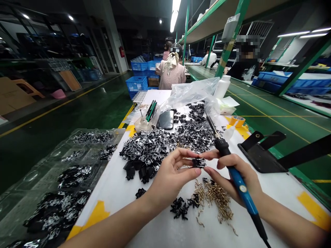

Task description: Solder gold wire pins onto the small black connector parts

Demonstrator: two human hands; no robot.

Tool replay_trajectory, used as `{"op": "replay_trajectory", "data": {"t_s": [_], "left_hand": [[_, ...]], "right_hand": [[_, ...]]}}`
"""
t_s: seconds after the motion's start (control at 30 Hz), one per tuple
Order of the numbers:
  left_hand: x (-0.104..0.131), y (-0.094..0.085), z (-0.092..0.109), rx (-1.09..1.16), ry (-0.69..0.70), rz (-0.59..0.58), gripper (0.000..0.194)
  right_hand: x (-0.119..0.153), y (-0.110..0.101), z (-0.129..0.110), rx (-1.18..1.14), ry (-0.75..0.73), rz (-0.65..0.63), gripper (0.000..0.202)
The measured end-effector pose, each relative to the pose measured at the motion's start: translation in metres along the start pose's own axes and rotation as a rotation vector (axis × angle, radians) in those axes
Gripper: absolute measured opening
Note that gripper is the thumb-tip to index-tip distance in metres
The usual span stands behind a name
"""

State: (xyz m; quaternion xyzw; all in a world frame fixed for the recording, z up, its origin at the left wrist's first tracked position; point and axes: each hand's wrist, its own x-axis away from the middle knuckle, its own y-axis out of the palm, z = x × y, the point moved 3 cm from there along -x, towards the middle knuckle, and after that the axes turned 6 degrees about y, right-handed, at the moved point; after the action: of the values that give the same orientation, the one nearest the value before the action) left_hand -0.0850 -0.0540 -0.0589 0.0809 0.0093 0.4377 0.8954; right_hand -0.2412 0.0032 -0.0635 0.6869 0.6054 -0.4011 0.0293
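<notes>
Between the fingertips of my left hand (172, 170) is a small black part with shiny metal pieces (199, 163). My right hand (240, 168) holds a blue-handled soldering iron (239, 182), its tip pointing up and away from me. The right thumb and a fingertip also reach the small part's right edge. Just beyond both hands lies a big heap of similar black and silver parts (144, 144). Under my right hand are small curved brass-coloured pieces (219, 199). Little black pieces (179, 208) lie left of them.
Plastic trays of parts (59, 158) stand at the left. A phone (165, 119), pens (151, 111), a clear plastic bag (191, 93) and a white bottle (222, 86) are farther back. A black metal bracket (263, 155) is at the right. Other people sit ahead.
</notes>
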Motion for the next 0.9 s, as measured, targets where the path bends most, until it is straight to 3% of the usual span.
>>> {"op": "replay_trajectory", "data": {"t_s": [0.37, 0.53, 0.7, 0.9], "left_hand": [[0.003, 0.002, -0.002, 0.063, 0.046, 0.004, 0.032], [0.002, 0.001, -0.002, 0.060, -0.037, -0.015, 0.038], [-0.002, 0.000, -0.006, 0.106, -0.130, 0.004, 0.037], [-0.004, -0.001, -0.007, 0.205, -0.182, 0.002, 0.032]], "right_hand": [[-0.004, 0.001, -0.006, 0.099, -0.135, -0.002, 0.028], [-0.004, 0.005, -0.009, 0.183, -0.225, 0.002, 0.028], [-0.002, 0.010, -0.007, 0.146, -0.184, -0.089, 0.025], [-0.001, 0.006, -0.008, 0.127, -0.192, -0.052, 0.031]]}}
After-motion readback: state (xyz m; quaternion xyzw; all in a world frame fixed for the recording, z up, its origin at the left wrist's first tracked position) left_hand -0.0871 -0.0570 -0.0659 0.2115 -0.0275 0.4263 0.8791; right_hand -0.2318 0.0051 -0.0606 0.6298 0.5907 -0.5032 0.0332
